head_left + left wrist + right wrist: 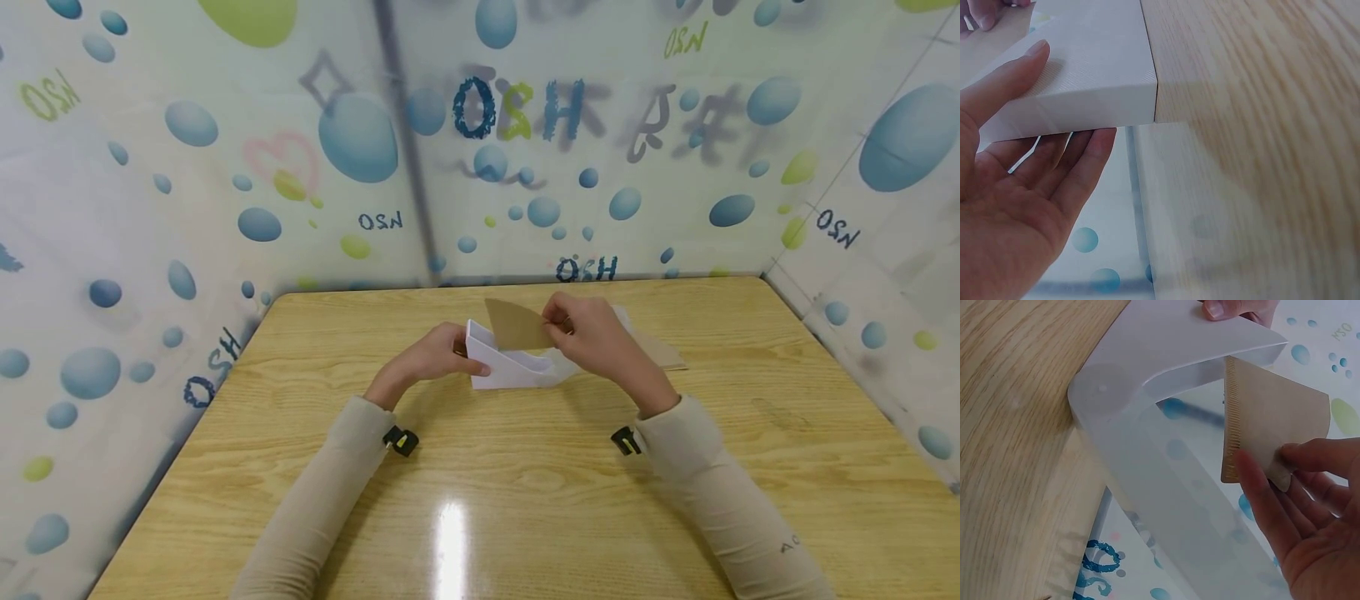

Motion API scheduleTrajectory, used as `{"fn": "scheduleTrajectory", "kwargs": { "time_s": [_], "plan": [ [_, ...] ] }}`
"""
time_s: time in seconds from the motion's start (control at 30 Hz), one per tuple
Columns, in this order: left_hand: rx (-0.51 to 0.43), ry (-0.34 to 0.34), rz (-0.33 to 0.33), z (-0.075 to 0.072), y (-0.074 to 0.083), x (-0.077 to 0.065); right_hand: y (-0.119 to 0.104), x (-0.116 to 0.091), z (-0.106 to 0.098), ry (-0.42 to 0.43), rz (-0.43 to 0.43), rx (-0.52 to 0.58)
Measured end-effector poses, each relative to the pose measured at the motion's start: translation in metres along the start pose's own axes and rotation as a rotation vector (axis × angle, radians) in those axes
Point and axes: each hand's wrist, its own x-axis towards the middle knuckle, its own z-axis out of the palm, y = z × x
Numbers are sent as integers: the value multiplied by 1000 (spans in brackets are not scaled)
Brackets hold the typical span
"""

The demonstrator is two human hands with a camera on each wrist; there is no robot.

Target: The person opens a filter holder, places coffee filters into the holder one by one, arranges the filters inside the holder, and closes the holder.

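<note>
A white wedge-shaped holder [510,371] stands at the middle of the wooden table [480,500]. My left hand [457,354] grips its left end, thumb on one face and fingers on the other; the left wrist view shows the holder [1091,69] clamped by that hand [1072,90]. My right hand [558,321] pinches a brown paper filter [516,327] by its right edge, its lower part inside the holder's open top. In the right wrist view the filter [1272,412], with a crimped seam, hangs from my right hand [1269,459] in front of the holder [1147,369].
More brown paper [660,350] lies flat on the table just behind and right of the holder. Walls covered in bubble-patterned sheet [480,167] close in the table at the back, left and right. A black and yellow wrist strap [401,440] shows on each sleeve.
</note>
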Motion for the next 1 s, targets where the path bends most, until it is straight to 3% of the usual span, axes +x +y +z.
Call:
{"fn": "scheduleTrajectory", "kwargs": {
  "time_s": [1.0],
  "plan": [
    [0, -6, 17, 0, 0, 0, -3, 0, 11, -44, -22, 22]
  ]
}}
